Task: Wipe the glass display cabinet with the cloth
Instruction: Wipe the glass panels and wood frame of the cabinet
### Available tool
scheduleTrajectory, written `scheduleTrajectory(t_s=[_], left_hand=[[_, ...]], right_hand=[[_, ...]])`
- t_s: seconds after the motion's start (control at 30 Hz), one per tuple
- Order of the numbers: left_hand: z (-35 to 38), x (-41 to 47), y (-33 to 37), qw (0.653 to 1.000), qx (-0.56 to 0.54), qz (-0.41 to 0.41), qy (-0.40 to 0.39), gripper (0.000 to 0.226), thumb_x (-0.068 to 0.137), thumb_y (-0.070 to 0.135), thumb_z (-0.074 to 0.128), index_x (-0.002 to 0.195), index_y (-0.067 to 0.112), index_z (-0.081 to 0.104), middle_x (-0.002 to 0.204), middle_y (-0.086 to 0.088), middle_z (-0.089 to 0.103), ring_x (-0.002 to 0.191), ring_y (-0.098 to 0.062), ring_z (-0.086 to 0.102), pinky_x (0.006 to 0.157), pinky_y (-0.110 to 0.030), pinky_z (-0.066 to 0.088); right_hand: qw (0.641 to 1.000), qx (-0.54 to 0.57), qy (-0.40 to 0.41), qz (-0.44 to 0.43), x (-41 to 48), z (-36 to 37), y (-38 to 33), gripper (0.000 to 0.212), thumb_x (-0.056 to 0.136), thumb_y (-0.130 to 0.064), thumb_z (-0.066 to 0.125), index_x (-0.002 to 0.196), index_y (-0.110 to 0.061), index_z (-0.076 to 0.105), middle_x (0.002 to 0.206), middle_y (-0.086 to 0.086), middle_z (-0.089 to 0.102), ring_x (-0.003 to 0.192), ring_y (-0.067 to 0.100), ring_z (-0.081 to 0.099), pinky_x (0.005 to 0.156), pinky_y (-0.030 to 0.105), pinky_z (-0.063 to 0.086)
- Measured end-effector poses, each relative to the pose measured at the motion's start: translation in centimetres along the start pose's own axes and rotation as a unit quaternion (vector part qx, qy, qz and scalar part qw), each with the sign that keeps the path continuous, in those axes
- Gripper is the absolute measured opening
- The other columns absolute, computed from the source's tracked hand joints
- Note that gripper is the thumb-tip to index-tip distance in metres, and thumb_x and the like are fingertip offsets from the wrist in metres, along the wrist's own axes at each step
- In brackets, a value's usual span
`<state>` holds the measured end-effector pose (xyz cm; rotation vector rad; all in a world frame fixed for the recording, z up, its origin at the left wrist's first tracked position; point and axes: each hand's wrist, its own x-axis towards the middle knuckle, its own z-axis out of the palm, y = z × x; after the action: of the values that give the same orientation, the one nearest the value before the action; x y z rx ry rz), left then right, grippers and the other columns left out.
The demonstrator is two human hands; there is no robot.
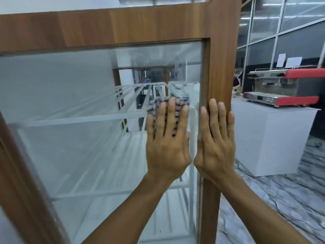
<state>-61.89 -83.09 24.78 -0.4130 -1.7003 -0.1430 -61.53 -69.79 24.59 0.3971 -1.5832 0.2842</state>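
Observation:
The display cabinet has a brown wooden frame (pixel 221 67) around a large glass pane (pixel 73 106), with white wire shelves behind the glass. My left hand (pixel 167 138) lies flat on the pane near its right edge, fingers spread, pressing a blue and white checked cloth (pixel 158 106) against the glass. The cloth shows above and between the fingers. My right hand (pixel 216 138) rests flat on the right wooden post of the frame, fingers straight and pointing up, holding nothing.
To the right stands a white counter block (pixel 274 138) with a red and steel espresso machine (pixel 284 88) on it. The floor (pixel 281 199) is grey marble-patterned, with a thin cable across it. Glazed partition walls (pixel 281 23) run behind.

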Motion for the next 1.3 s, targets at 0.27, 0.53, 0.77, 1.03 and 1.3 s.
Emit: scheduleTrajectory(t_s=[0.27, 0.53, 0.77, 1.03, 1.3], left_hand=[[1.2, -1.8, 1.9, 0.998, -0.009, 0.065, -0.024, 0.053, 0.111, 0.031, 0.031, 0.160, 0.011, 0.030, 0.167, -0.015, 0.024, 0.157, -0.029, 0.016, 0.129, -0.048, 0.010], [0.5, -4.0, -1.8, 0.995, -0.005, 0.104, -0.008, 0.055, 0.110, 0.029, 0.033, 0.162, 0.014, 0.026, 0.170, -0.012, 0.018, 0.159, -0.028, 0.012, 0.129, -0.051, 0.013], [-1.2, -6.3, -7.2, 0.997, 0.010, 0.075, 0.036, 0.058, 0.107, 0.030, 0.030, 0.162, 0.014, 0.027, 0.171, -0.011, 0.017, 0.160, -0.026, 0.009, 0.129, -0.049, 0.010], [-4.9, -9.2, -17.6, 0.996, 0.043, 0.018, 0.074, 0.059, 0.106, 0.032, 0.029, 0.163, 0.016, 0.025, 0.171, -0.010, 0.016, 0.160, -0.022, 0.007, 0.130, -0.046, 0.007], [-9.0, -12.3, -27.2, 0.995, 0.072, -0.042, 0.062, 0.062, 0.105, 0.042, 0.018, 0.164, 0.024, 0.009, 0.173, -0.003, 0.004, 0.160, -0.015, -0.005, 0.130, -0.043, 0.000]], right_hand=[[0.998, 0.067, -0.007, 0.014, -2.0, 0.0, 1.0, 0.052, 0.101, -0.006, 0.037, 0.151, 0.008, 0.030, 0.161, 0.023, 0.024, 0.153, 0.041, 0.020, 0.122, 0.065, 0.022], [0.999, -0.041, 0.006, 0.017, -3.7, 1.6, -2.3, 0.057, 0.104, -0.018, 0.033, 0.156, 0.005, 0.025, 0.166, 0.023, 0.016, 0.156, 0.034, 0.010, 0.127, 0.056, 0.007], [0.999, -0.025, 0.001, -0.034, -3.9, 4.6, -6.8, 0.059, 0.106, -0.024, 0.025, 0.159, 0.000, 0.021, 0.169, 0.017, 0.016, 0.158, 0.032, 0.008, 0.129, 0.048, -0.001], [0.995, 0.017, 0.012, -0.099, -2.4, 10.2, -17.2, 0.059, 0.105, -0.029, 0.021, 0.159, -0.006, 0.014, 0.168, 0.016, 0.017, 0.158, 0.029, 0.010, 0.128, 0.050, 0.001], [0.988, -0.041, -0.060, -0.134, -2.2, 13.8, -26.5, 0.071, 0.099, -0.045, -0.005, 0.163, -0.015, 0.004, 0.171, 0.012, -0.004, 0.157, 0.028, -0.011, 0.125, 0.059, -0.006]])
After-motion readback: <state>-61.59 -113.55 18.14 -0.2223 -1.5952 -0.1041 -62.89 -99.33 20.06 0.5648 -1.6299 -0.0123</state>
